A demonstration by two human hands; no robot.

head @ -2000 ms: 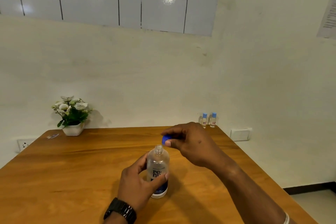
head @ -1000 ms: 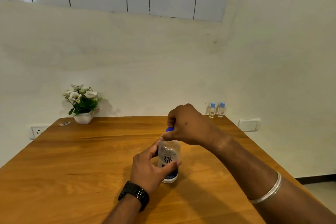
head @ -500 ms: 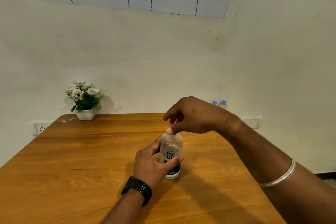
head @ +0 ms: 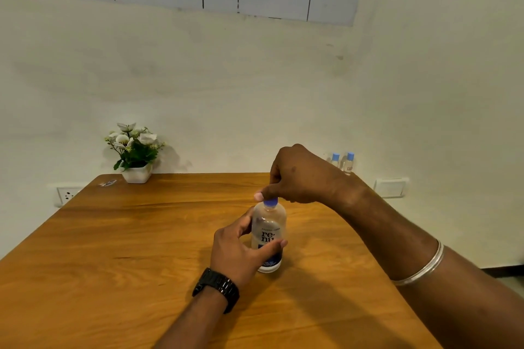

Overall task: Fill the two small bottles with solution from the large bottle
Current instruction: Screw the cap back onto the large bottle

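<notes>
Table [head: 113,249] room lies broad leftward; your left hand [head: 241,249] grips the upright clear large bottle [head: 269,235], right hand [head: 300,176] pinching its blue cap [head: 270,202].

Behind the large bottle [head: 268,238], the right hand [head: 302,176] covers most of the blue cap [head: 270,202] and the lower part of one small bottle [head: 335,159], whose neighbour's [head: 349,162] label is too small to read.
</notes>
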